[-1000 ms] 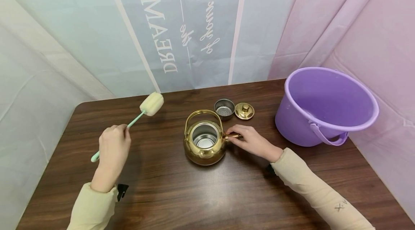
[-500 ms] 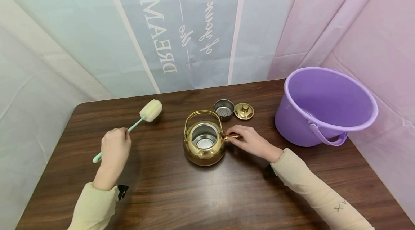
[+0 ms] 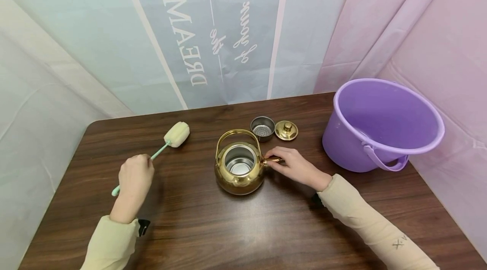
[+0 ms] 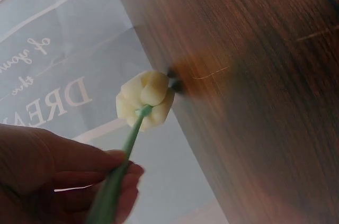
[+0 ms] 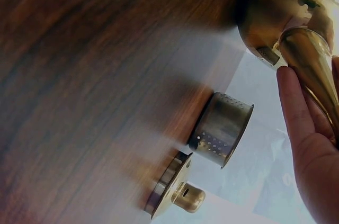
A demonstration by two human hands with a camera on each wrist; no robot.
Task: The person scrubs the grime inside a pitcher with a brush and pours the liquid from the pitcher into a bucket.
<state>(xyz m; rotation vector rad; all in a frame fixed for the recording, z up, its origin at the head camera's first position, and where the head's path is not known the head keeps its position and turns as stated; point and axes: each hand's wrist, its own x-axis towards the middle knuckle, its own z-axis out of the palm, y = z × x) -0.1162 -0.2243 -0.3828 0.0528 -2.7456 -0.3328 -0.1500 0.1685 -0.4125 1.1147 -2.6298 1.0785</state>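
Observation:
My left hand (image 3: 136, 179) holds a sponge bottle brush by its thin green handle. The pale yellow sponge head (image 3: 177, 134) points away, low over the table's left side; whether it touches the wood I cannot tell. In the left wrist view, thumb and fingers pinch the green handle (image 4: 117, 176). A gold kettle (image 3: 239, 183) stands uncovered mid-table, its top handle upright and its steel inside bare. With thumb and fingers, my right hand (image 3: 291, 164) grips the kettle's spout (image 5: 307, 57). Behind the kettle sit a perforated steel strainer (image 3: 263, 128) and the gold lid (image 3: 286, 130).
A large purple bucket (image 3: 354, 145) stands at the right of the brown wooden table (image 3: 243, 227), its handle hanging down at the front. A printed cloth backdrop (image 3: 228, 71) rises behind the table's far edge.
The sponge head has sunk lower toward the table, and my left hand has shifted slightly down and toward me. My right hand and the kettle have stayed in place.

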